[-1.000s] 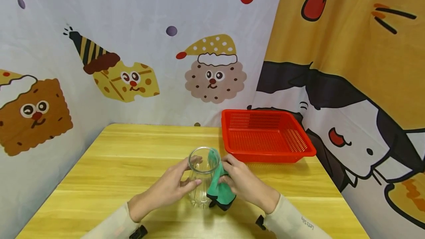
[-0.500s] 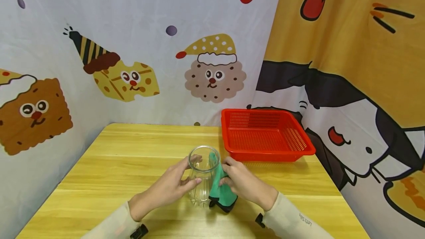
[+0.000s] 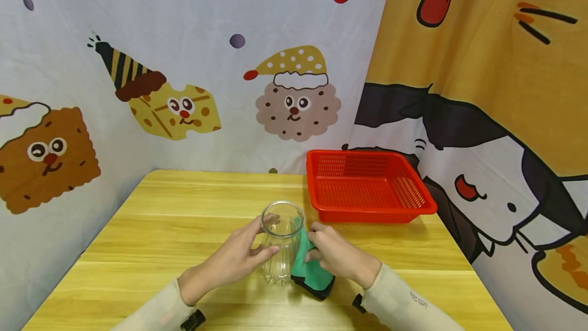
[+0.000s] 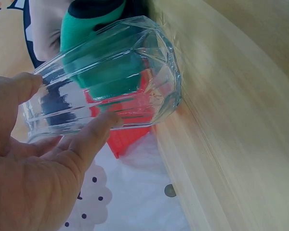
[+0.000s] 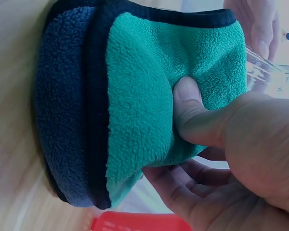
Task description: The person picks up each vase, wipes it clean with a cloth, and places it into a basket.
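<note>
A clear ribbed glass vase [image 3: 281, 254] stands upright on the table, its faceted base [image 4: 168, 72] showing in the left wrist view. Round its left side my left hand [image 3: 239, 254] holds it, thumb in front and fingers behind. My right hand [image 3: 342, 252] pinches a folded green cloth [image 3: 314, 272] against the right side of the vase. Black edging and a dark blue-grey face of the cloth [image 5: 65, 106] appear in the right wrist view, where my thumb presses into the green face. The right fingers behind the cloth are partly hidden.
A red plastic basket [image 3: 363, 217] with slotted walls sits at the back right of the wooden table [image 3: 184, 203]. Cartoon-printed curtains [image 3: 220, 9] hang behind the table and along both sides.
My right hand has drawn the cloth down and slightly to the right along the side of the vase. My left hand and the vase have stayed in place.
</note>
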A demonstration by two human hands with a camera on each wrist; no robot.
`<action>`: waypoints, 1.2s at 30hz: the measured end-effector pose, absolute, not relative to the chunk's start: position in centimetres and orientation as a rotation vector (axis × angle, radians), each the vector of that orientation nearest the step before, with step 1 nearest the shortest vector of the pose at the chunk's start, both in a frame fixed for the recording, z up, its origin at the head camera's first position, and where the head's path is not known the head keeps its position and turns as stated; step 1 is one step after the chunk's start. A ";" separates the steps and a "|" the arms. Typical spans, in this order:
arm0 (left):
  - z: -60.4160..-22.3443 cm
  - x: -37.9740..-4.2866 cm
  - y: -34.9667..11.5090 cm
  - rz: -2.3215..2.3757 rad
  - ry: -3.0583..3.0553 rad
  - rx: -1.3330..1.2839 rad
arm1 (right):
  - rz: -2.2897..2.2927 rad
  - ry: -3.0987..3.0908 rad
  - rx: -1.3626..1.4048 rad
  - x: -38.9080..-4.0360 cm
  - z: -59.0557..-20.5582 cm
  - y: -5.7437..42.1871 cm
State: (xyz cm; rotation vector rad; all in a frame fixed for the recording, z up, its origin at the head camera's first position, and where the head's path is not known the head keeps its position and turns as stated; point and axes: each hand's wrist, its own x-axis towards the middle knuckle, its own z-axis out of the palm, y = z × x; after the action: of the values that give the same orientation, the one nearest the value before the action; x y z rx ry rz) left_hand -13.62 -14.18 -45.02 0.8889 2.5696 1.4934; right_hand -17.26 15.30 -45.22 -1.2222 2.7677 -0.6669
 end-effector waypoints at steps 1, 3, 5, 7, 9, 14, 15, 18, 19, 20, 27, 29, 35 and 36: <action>-45.0 -13.6 -14.2 1.493 2.572 0.889 | -0.657 2.766 -1.222 -17.3 -45.3 15.3; -45.0 -13.6 -14.3 1.489 2.578 0.894 | -0.650 2.752 -1.207 -17.4 -45.5 15.3; -44.9 -13.6 -14.3 1.486 2.583 0.896 | -0.644 2.736 -1.189 -17.5 -45.7 15.3; -44.9 -13.6 -14.3 1.485 2.585 0.895 | -0.640 2.726 -1.164 -17.5 -46.0 15.3; -45.0 -13.6 -14.3 1.483 2.585 0.897 | -0.635 2.719 -1.147 -17.4 -46.2 15.4; -45.0 -13.8 -14.2 1.471 2.574 0.876 | -0.615 2.734 -1.132 -17.4 -46.7 15.4; -45.0 -13.8 -14.2 1.468 2.573 0.871 | -0.614 2.737 -1.131 -17.5 -46.8 15.3; -45.0 -13.9 -14.2 1.464 2.579 0.878 | -0.614 2.741 -1.132 -17.6 -46.9 15.3; -45.0 -13.9 -14.2 1.464 2.582 0.881 | -0.614 2.741 -1.133 -17.6 -46.9 15.2; -45.0 -13.9 -14.2 1.461 2.587 0.888 | -0.613 2.743 -1.134 -17.6 -46.9 15.2; -45.0 -13.8 -14.3 1.439 2.597 0.876 | -0.649 2.744 -1.147 -17.5 -46.9 15.1; -45.0 -13.8 -14.3 1.439 2.594 0.880 | -0.679 2.736 -1.146 -17.5 -46.9 15.2; -45.0 -13.9 -14.3 1.435 2.587 0.878 | -0.812 2.691 -1.072 -17.5 -47.1 15.3; -44.9 -13.9 -14.3 1.435 2.585 0.871 | -0.831 2.685 -1.057 -17.5 -47.1 15.3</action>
State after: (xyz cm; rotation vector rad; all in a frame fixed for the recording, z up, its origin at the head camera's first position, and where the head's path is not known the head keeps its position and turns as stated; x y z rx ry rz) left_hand -13.86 -14.32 -44.95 0.8707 2.5848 1.4351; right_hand -17.51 15.32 -47.10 -1.0569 2.6854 -0.8308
